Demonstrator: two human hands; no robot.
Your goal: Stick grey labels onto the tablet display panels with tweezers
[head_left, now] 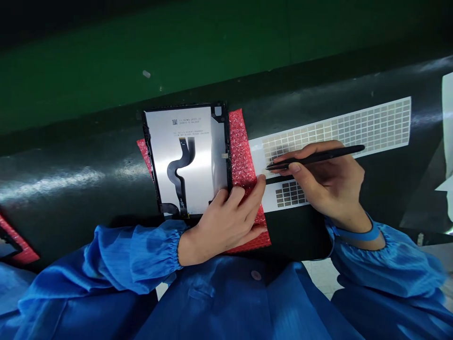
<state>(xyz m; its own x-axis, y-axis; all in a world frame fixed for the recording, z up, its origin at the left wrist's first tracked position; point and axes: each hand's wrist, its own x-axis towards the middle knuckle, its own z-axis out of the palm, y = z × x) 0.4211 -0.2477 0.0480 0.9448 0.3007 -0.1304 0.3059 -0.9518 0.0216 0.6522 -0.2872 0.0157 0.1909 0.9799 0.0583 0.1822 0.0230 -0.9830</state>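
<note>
One display panel (184, 160), back facing up, lies on a single sheet of red bubble wrap (243, 151) on a black work surface (88, 189); one black ribbon cable (180, 177) crosses it. The left hand (226, 222), fingers loosely spread, rests on the panel's lower right corner, hiding it. The right hand (325, 184) pinches one pair of black tweezers (314, 157), tips at the end of the longer of two sheets of small pads (336, 132); whether they hold a pad cannot be told. The shorter sheet (290, 194) lies below, partly under the hand.
</note>
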